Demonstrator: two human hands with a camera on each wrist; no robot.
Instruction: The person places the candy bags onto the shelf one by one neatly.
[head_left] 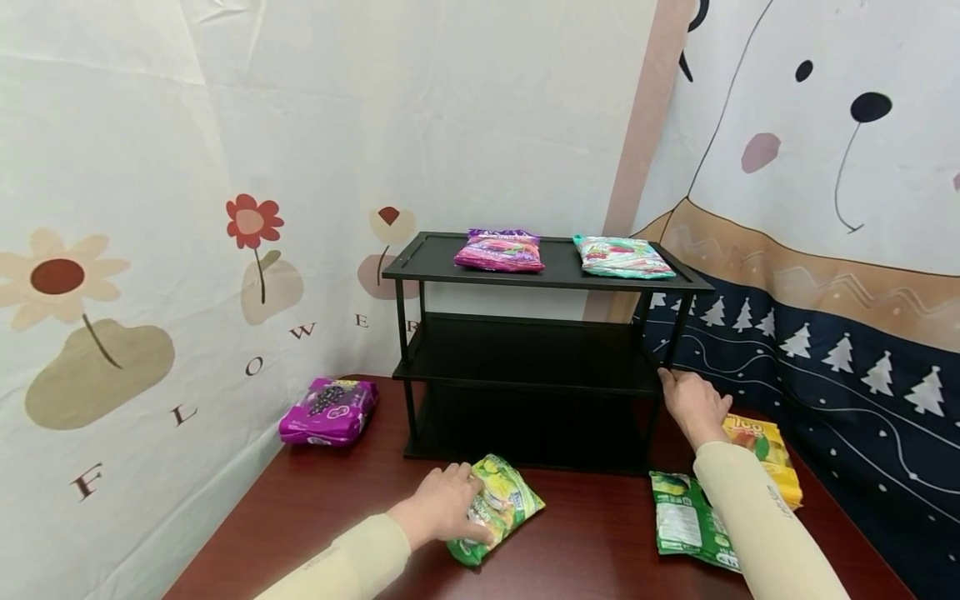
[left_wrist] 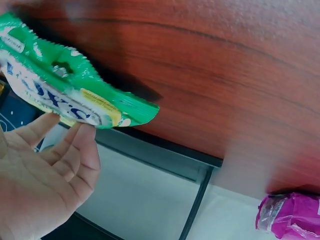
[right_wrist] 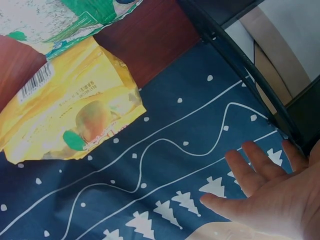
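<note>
My left hand (head_left: 444, 504) lies over the left side of a green and yellow snack bag (head_left: 506, 497) on the table, thumb spread from the fingers. In the left wrist view, the fingertips touch the face of this green bag (left_wrist: 75, 90) with loosely bent fingers. My right hand (head_left: 693, 404) is up at the right front post of a black three-tier shelf (head_left: 525, 379), fingertips right by the middle tier's corner. The right wrist view shows that hand (right_wrist: 280, 190) with spread fingers beside the black frame (right_wrist: 245, 75), holding nothing.
On the top tier lie a pink-purple bag (head_left: 500, 252) and a teal-white bag (head_left: 624, 257). A purple grape bag (head_left: 330, 412) sits at the table's left. Beneath my right forearm are a dark green bag (head_left: 686, 518) and a yellow bag (head_left: 772, 454). Printed cloth hangs behind.
</note>
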